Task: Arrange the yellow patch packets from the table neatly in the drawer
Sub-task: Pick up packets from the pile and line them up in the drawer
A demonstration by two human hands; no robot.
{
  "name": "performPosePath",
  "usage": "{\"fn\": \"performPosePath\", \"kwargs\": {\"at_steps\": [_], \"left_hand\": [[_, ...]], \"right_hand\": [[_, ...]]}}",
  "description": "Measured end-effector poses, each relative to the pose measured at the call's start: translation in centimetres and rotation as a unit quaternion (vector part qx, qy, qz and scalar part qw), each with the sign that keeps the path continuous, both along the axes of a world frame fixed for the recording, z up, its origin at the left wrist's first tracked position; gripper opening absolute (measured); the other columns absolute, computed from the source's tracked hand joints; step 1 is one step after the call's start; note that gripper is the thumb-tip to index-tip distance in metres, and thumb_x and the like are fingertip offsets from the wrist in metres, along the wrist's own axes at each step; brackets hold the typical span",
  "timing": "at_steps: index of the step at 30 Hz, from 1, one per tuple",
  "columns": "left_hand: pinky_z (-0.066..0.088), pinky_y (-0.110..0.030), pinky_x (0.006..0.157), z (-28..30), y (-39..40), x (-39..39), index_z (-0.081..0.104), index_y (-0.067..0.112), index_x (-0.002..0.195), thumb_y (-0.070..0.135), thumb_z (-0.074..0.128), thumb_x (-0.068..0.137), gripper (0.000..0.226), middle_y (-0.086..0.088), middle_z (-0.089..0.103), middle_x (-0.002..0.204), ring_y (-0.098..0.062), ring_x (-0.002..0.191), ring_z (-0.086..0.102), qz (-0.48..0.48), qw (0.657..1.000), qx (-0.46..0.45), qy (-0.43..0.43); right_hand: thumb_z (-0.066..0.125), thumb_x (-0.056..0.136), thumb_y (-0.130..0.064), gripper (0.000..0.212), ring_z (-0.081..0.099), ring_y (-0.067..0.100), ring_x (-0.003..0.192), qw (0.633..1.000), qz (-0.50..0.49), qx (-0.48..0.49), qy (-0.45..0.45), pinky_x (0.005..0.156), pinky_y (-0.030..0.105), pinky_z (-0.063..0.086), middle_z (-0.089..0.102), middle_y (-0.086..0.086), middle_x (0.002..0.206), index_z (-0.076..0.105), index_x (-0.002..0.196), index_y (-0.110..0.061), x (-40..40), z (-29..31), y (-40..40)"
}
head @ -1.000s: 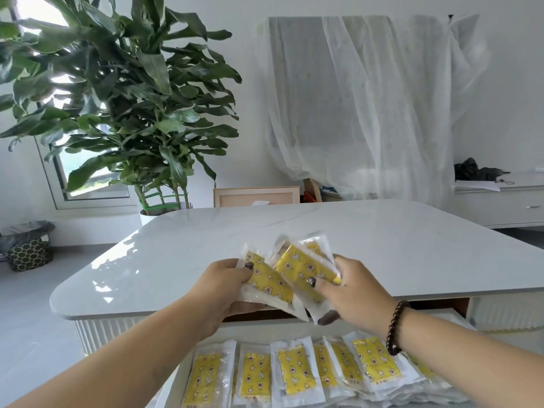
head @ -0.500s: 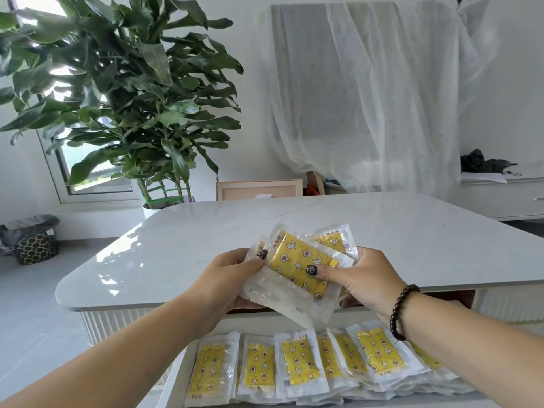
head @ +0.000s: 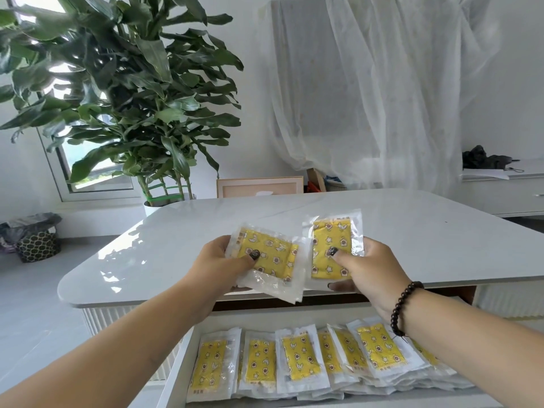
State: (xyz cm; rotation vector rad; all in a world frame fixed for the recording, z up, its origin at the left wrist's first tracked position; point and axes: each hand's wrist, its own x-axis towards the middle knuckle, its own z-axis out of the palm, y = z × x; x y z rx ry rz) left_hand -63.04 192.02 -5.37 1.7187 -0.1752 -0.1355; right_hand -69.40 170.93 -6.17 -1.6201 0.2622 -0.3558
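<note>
Two hands (head: 219, 260) (head: 369, 267) | held packets (head: 266, 257): perhaps three | drawer (head: 176, 375) row: seven-odd

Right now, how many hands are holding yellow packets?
2. The left hand grips a small stack of packets above the table edge; the right hand holds its packets upright beside them. How many packets each stack hides is unclear.

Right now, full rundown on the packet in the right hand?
The packet in the right hand is a clear, glossy plastic sachet with white sealed edges, holding a flat yellow patch printed with small stars, moons and house shapes. It is held roughly upright, face toward the camera, above the near edge of the white table. The right hand pinches it, thumb on the front, fingers behind. It looks sealed. Its left edge sits close to the left hand's packets; contact is unclear.
</note>
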Motion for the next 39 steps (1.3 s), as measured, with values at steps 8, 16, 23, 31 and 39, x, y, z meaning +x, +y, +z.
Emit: {"fn": "performPosePath", "kwargs": {"at_steps": [8, 16, 23, 31, 39], "left_hand": [[0.061, -0.037, 0.071, -0.7, 1.3, 0.5, 0.049, 0.018, 0.115, 0.013, 0.069, 0.086, 0.036, -0.006, 0.067, 0.101, -0.023, 0.085, 0.069, 0.001, 0.984, 0.176, -0.005], [0.06, -0.032, 0.067, -0.9, 1.6, -0.2, 0.063, 0.018, 0.107, 0.009, 0.068, 0.086, 0.023, -0.01, 0.075, 0.097, -0.025, 0.083, 0.074, -0.126, 0.986, 0.105, 0.029], [0.06, -0.04, 0.08, -1.3, 1.5, 0.2, 0.062, 0.005, 0.111, 0.012, 0.064, 0.091, 0.021, -0.017, 0.074, 0.101, -0.03, 0.09, 0.072, -0.083, 0.994, 0.029, 0.059], [0.06, -0.034, 0.069, -2.5, 1.7, 0.6, 0.061, 0.005, 0.11, 0.017, 0.057, 0.096, 0.018, -0.011, 0.073, 0.089, -0.02, 0.073, 0.072, -0.079, 0.991, 0.067, 0.088], [0.058, -0.034, 0.086, -3.4, 3.1, 1.8, 0.05, 0.025, 0.127, 0.033, 0.064, 0.087, 0.043, -0.004, 0.066, 0.113, -0.018, 0.105, 0.064, -0.098, 0.943, 0.314, 0.056]], "right_hand": [[0.063, 0.089, -0.011, 0.013, 0.07, 0.022, 0.085, 0.999, 0.026, 0.03, -0.011, 0.056, 0.034, 0.057, 0.069, 0.007, 0.104, 0.063, 0.103, -0.012, -0.2, -0.6, -0.4], [0.064, 0.089, -0.021, 0.007, 0.065, -0.002, 0.086, 0.984, 0.141, -0.095, 0.048, 0.063, 0.01, 0.048, 0.07, -0.013, 0.097, 0.063, 0.094, -0.026, -0.4, -2.6, 1.8], [0.068, 0.082, -0.011, 0.02, 0.07, 0.025, 0.097, 0.977, 0.187, 0.057, 0.081, 0.081, 0.036, 0.057, 0.074, 0.011, 0.099, 0.069, 0.101, -0.005, 0.1, -3.2, 3.0], [0.076, 0.076, -0.008, 0.021, 0.068, 0.027, 0.082, 0.981, 0.11, 0.074, 0.142, 0.084, 0.04, 0.055, 0.072, 0.016, 0.089, 0.066, 0.092, 0.001, 1.4, -4.9, 2.6], [0.083, 0.058, -0.024, 0.05, 0.069, 0.031, 0.089, 0.949, 0.059, -0.073, 0.303, 0.083, 0.037, 0.056, 0.072, 0.015, 0.091, 0.066, 0.098, 0.001, 3.7, -11.1, 3.6]]}}
